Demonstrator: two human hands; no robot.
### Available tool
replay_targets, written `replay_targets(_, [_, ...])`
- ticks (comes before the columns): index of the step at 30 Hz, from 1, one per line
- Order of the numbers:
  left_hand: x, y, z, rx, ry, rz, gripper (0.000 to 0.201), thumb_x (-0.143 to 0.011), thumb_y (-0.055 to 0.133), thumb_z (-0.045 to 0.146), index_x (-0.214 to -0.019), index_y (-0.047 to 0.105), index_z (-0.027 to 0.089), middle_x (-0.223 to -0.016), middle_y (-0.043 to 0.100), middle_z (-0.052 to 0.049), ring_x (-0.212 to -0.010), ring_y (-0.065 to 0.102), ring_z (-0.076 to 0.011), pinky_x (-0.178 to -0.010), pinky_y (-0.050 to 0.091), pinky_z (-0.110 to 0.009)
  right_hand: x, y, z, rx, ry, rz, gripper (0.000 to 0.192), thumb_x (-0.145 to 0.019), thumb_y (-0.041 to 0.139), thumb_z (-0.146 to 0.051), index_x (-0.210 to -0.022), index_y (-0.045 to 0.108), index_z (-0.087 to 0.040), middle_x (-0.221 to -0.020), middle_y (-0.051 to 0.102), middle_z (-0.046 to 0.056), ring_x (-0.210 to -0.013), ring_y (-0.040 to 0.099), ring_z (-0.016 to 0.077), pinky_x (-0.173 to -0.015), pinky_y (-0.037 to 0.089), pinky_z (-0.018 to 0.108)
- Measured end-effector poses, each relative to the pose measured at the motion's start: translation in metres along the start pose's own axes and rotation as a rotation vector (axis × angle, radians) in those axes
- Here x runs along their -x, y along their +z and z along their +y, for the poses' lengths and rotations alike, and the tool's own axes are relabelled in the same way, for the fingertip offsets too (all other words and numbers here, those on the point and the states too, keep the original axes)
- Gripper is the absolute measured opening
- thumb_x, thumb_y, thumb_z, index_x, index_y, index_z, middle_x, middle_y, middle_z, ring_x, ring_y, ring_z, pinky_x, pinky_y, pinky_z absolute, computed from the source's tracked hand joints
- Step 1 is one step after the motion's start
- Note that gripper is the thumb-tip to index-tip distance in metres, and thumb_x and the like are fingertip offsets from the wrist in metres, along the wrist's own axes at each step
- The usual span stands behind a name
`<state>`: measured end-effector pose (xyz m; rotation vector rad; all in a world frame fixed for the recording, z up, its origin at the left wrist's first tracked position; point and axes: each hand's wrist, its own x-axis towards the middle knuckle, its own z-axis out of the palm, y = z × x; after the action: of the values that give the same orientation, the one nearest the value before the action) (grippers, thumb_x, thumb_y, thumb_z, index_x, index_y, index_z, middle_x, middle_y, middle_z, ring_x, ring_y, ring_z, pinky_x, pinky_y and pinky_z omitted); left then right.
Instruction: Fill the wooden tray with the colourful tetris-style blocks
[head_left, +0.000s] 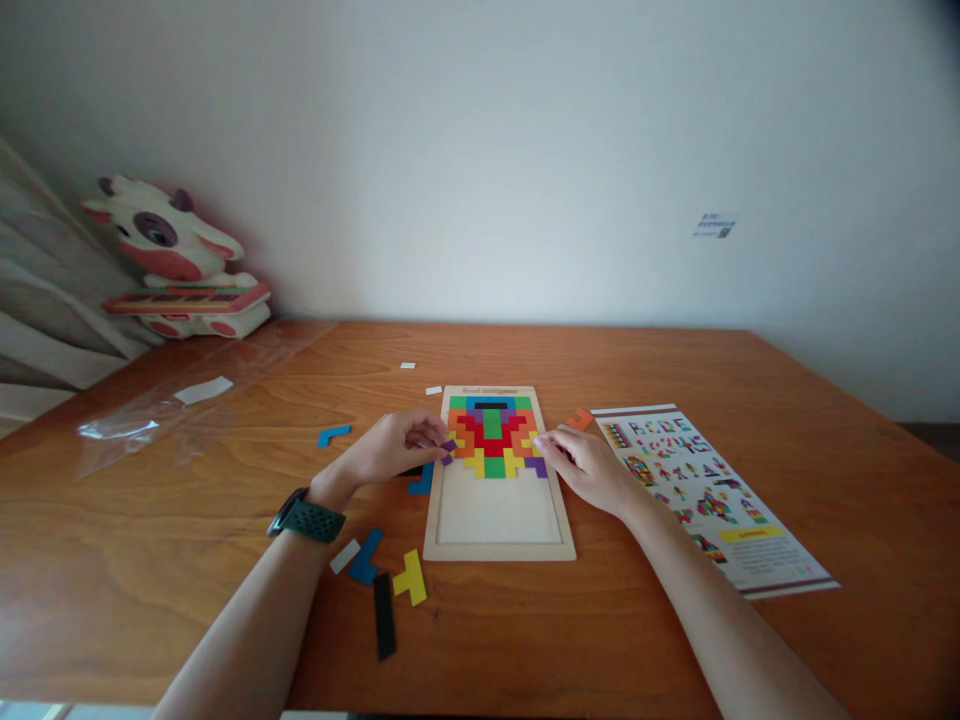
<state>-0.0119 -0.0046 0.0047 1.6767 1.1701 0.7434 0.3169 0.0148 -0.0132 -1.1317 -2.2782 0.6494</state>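
A wooden puzzle board [563, 550] lies in front of me, its upper half filled with coloured pieces and its lower half bare. My left hand [401, 443] is closed on a small purple puzzle piece [448, 452], held at the board's left edge. At the right edge, my right hand [583, 462] rests with its fingers curled by a yellow piece; what is under the fingertips is hidden. Another purple piece [536, 467] sits in the board below that hand. A blue piece [421, 480] and part of a black one lie beneath my left hand.
Loose pieces lie to the left: a yellow one [410, 578], a black bar [384, 616], blue ones [366, 558] and white ones. An orange piece [579, 419] is beside a printed pattern sheet [780, 560]. Clear plastic wrap [150, 430] and a cow toy keyboard [187, 300] stand far left.
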Motion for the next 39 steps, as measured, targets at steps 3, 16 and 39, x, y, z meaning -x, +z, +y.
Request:
replay_targets(3, [-0.001,0.001,0.001,-0.101,-0.001,-0.073,0.027,-0.081,0.073,0.042,-0.092,0.075,0.017,-0.086,0.079,-0.005,-0.079,0.073,-0.0178,-0.071,0.057,-0.025,0.000,0.000,-0.001,0.003,0.002,0.001,0.045,-0.104,0.037,-0.051,-0.088,0.065,-0.020,-0.081,0.062,0.004,-0.073,0.060,0.0173,-0.071,0.044,0.031])
replay_targets(16, [-0.001,0.004,0.008,-0.423,0.151,0.022,0.029,-0.076,0.078,0.047,-0.076,0.072,0.018,-0.074,0.066,0.000,-0.063,0.056,-0.0108,-0.056,0.042,-0.020,0.000,-0.001,-0.003,0.007,-0.002,0.004,0.046,-0.104,0.036,-0.052,-0.087,0.065,-0.021,-0.081,0.064,0.004,-0.072,0.061,0.0174,-0.070,0.046,0.031])
replay_targets(39, [-0.001,0.010,0.005,-0.508,0.159,0.040,0.032,-0.077,0.077,0.050,-0.078,0.069,0.019,-0.076,0.064,0.000,-0.064,0.055,-0.0116,-0.058,0.041,-0.022,0.000,-0.001,-0.001,-0.021,-0.013,-0.002,0.039,-0.102,0.043,-0.049,-0.096,0.069,-0.021,-0.085,0.066,0.005,-0.072,0.062,0.0171,-0.067,0.048,0.031])
